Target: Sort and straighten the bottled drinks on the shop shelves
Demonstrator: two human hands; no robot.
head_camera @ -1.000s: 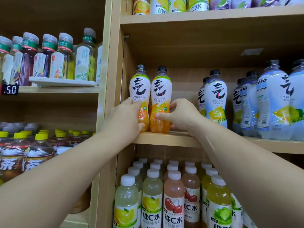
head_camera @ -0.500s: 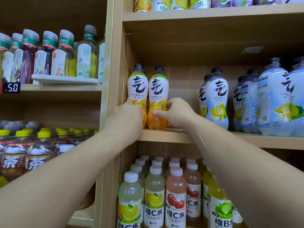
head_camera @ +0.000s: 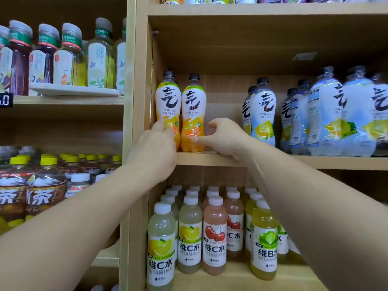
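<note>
Two orange-flavour bottles with white labels and black caps stand upright side by side at the left end of the middle shelf (head_camera: 210,158). My left hand (head_camera: 156,148) holds the lower part of the left orange bottle (head_camera: 168,106), next to the shelf's side wall. My right hand (head_camera: 220,135) pinches the lower part of the right orange bottle (head_camera: 193,110), thumb on its front and fingers curled at its right side. The two bottles touch each other.
Pale lemon bottles (head_camera: 262,114) of the same brand stand further right on this shelf, with a gap between. Vitamin water bottles (head_camera: 214,238) fill the shelf below. Tea bottles (head_camera: 69,57) and brown tea bottles (head_camera: 44,185) occupy the left unit.
The two orange bottles have shifted a little left towards the side wall. My right hand's grip has loosened from a full wrap to a light pinch.
</note>
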